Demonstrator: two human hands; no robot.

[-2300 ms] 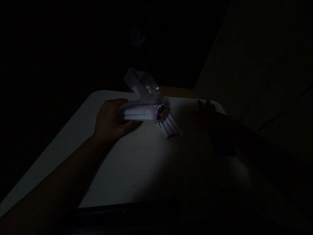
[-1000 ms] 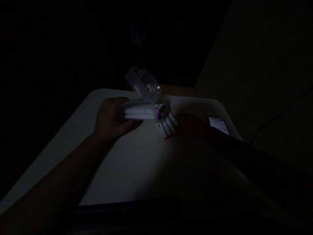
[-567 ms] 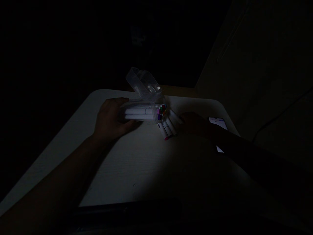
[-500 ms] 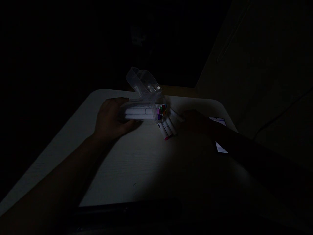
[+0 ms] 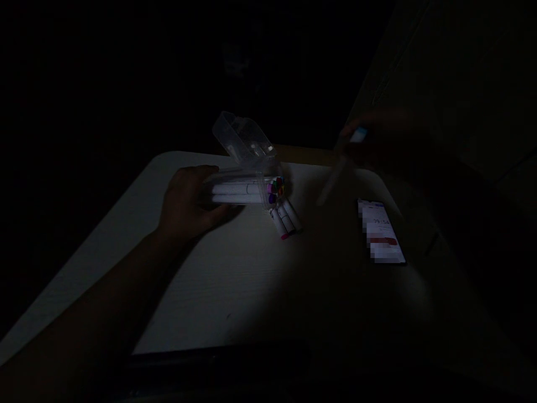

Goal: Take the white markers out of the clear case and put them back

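Observation:
My left hand (image 5: 187, 204) is wrapped round the base end of a clear plastic case (image 5: 266, 193) that lies on its side, its hinged lid (image 5: 245, 140) tipped up. White markers (image 5: 237, 190) with coloured ends fill the case, the ends facing its open mouth. Several loose markers (image 5: 287, 219) lie on the table just below the mouth, one with a pink-red end. Off to the right, above the table, my right hand (image 5: 371, 131) grips a white marker (image 5: 335, 176) with a light-blue end, tilted and blurred by motion.
The pale table (image 5: 201, 280) is dimly lit, with deep shadow over its right half. A phone (image 5: 384, 232) with a lit screen lies near the right edge. A dark bar-like object (image 5: 218, 358) runs along the near edge. Beyond the table it is almost black.
My right hand has moved up and to the right, away from the case mouth, carrying a marker. The phone is now uncovered. My left hand and the case are nearly still.

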